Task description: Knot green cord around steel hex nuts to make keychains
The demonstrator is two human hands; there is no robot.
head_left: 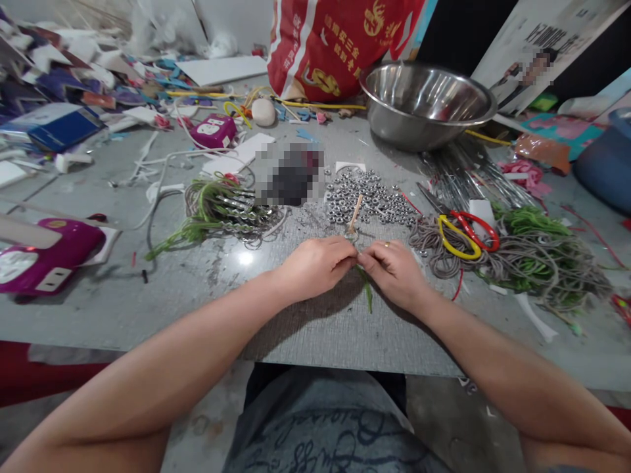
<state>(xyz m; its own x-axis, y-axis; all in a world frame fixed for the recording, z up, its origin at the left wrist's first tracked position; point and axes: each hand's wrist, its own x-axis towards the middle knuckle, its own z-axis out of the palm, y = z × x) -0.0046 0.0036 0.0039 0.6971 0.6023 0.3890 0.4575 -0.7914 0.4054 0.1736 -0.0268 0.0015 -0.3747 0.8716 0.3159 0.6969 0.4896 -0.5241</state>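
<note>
My left hand (315,268) and my right hand (400,272) meet low over the grey table, fingertips pinched together. Between them they grip a green cord (367,290), whose tail hangs toward me; the gripped part is hidden by the fingers. Just beyond the fingertips stands a thin wooden stick (355,211), with a bit of cord around its base. Behind it spreads a pile of small metal rings or nuts (348,194). Scissors (461,235) with red and yellow handles lie right of my right hand on bundled grey and green cords (530,253).
A bundle of green cords with twisted metal pieces (231,207) lies to the left. Purple power sockets (54,256) with white cables stand further left. At the back are a steel bowl (424,125), a red bag (330,46) and heaped scraps (73,72). A blue container (606,164) stands far right.
</note>
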